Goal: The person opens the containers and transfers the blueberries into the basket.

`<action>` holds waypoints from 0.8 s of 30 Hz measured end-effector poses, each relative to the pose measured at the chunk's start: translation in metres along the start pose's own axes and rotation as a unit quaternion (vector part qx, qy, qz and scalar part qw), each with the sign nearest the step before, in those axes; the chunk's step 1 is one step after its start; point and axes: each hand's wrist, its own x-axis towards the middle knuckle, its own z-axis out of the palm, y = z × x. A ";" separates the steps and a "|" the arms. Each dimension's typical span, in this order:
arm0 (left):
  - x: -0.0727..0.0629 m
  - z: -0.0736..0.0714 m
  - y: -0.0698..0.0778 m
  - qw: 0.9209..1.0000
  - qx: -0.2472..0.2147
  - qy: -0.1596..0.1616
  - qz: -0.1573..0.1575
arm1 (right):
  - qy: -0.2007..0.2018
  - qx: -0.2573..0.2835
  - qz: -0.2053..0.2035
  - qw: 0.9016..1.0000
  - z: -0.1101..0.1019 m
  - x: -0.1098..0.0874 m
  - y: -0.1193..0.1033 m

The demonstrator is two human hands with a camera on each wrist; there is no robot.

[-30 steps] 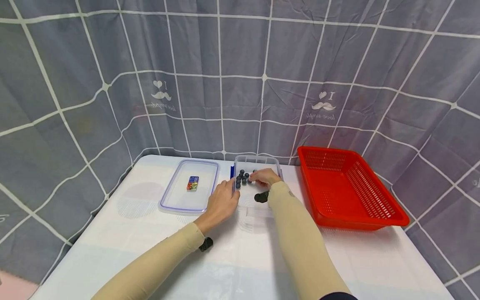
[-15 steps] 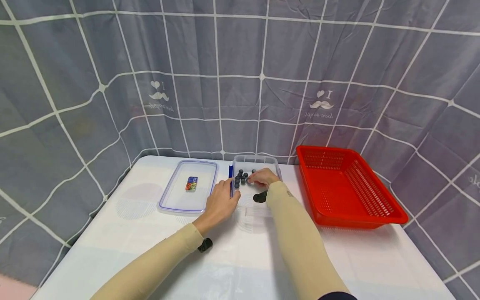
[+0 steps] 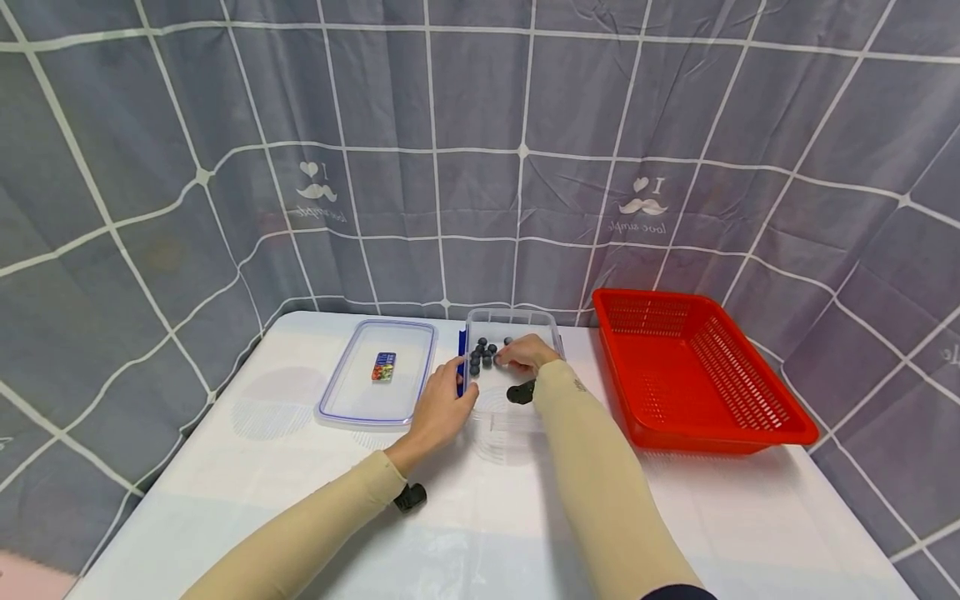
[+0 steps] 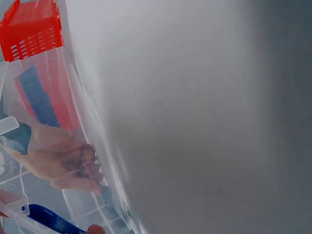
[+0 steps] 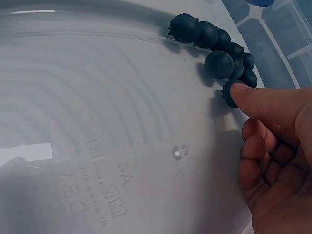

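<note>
Head view, with clock positions taken about the clear container (image 3: 517, 313): the container is standing on the white surface (image 3: 465, 533) and is holding a cluster of dark blue berries (image 3: 487, 362) at ten o'clock on its floor. The right hand (image 3: 527, 353) is reaching inside; in the right wrist view, its thumb and fingers are closing narrowly on one berry (image 5: 227, 95) beside the cluster, the other fingers curling beneath. The left hand (image 3: 441, 402) is resting at eight o'clock against the side wall, thumb and fingers standing apart; whether they are gripping the wall cannot be told. The left wrist view is showing a fingertip just beside the end of a blue clasp (image 4: 51, 219). The blue-rimmed lid (image 3: 356, 392), bearing a colourful label (image 3: 383, 367), is lying flat at nine o'clock. The red basket (image 3: 697, 392) is sitting at three o'clock, and a grey gridded curtain (image 3: 480, 200) is hanging behind at twelve.
</note>
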 end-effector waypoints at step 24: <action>0.002 -0.008 0.002 0.998 0.031 -0.049 -0.005 | -0.036 -0.012 -0.056 0.998 -0.013 -0.013 -0.021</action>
